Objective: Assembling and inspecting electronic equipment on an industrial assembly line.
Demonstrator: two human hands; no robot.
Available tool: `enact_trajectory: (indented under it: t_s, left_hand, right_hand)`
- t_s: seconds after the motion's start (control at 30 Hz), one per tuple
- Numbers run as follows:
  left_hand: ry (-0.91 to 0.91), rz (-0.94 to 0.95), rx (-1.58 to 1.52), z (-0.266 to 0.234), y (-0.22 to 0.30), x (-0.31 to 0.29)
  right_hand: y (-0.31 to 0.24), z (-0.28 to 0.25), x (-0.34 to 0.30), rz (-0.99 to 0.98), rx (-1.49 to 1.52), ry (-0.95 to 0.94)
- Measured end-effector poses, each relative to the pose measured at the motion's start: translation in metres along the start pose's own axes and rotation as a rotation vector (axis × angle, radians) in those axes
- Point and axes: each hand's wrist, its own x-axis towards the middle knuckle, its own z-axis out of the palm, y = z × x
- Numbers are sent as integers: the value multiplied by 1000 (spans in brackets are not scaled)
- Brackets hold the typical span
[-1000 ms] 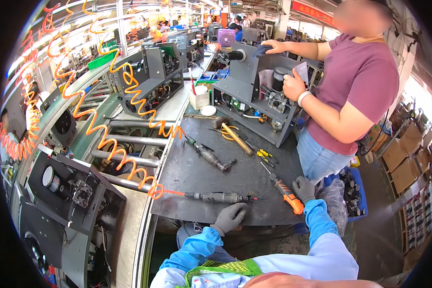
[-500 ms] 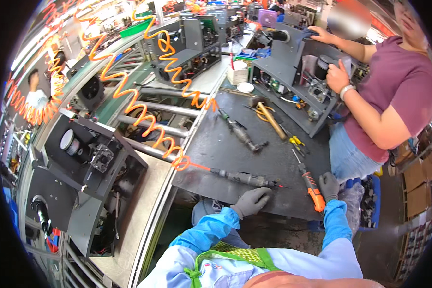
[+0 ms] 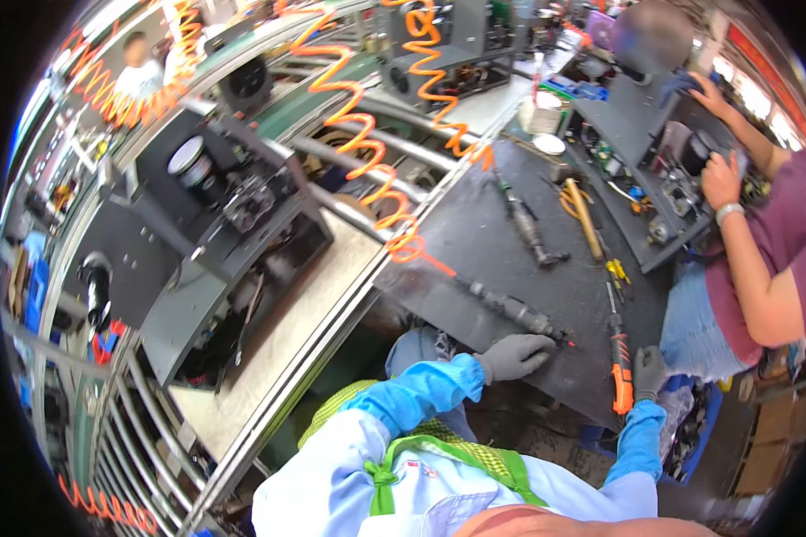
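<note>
My left hand [image 3: 515, 358], in a grey glove, rests on the near edge of the black work table [image 3: 475, 242], fingers extended and holding nothing. Just beyond its fingers lies an air screwdriver [image 3: 510, 307] with a red-tipped bit, joined to an orange coiled hose [image 3: 406, 243]. My right hand [image 3: 649, 371], also gloved, lies at the table's right near corner with loosely bent fingers and nothing seen in it. Beside it, on the left and apart, is an orange and black power screwdriver [image 3: 621, 362].
A second air tool [image 3: 526, 224], a hammer [image 3: 582, 219] and yellow-handled tools [image 3: 617, 272] lie farther back. A co-worker [image 3: 761, 242] handles a dark machine housing [image 3: 636, 152] at the right. Another open housing [image 3: 224, 224] stands on the line at left. A blue bin [image 3: 690, 447] sits below right.
The view has turned left, so the table and tools appear farther right. Both my hands keep about the same places on the table edge. The co-worker still holds the housing.
</note>
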Motion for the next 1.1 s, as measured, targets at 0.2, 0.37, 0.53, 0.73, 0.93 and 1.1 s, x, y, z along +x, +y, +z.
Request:
enact_trajectory:
  t_s: [0.2,0.37,0.53,0.73,0.93,1.1]
  left_hand:
    - [20,34,-50,9,-4,-2]
    - [-1,7,-52,19,-6,-3]
    - [56,4,-57,16,-13,-10]
    - [20,31,-50,18,-4,-4]
    - [19,17,-34,10,-6,-8]
    - [65,23,-31,12,3,2]
  right_hand:
    - [14,5,1,-80,-21,27]
    - [16,-1,-3,-29,-18,-21]
    - [14,9,3,-47,-30,-63]
    - [30,1,-2,-40,-45,-32]
    - [32,18,-6,-92,-68,48]
    - [6,-9,-1,59,29,-83]
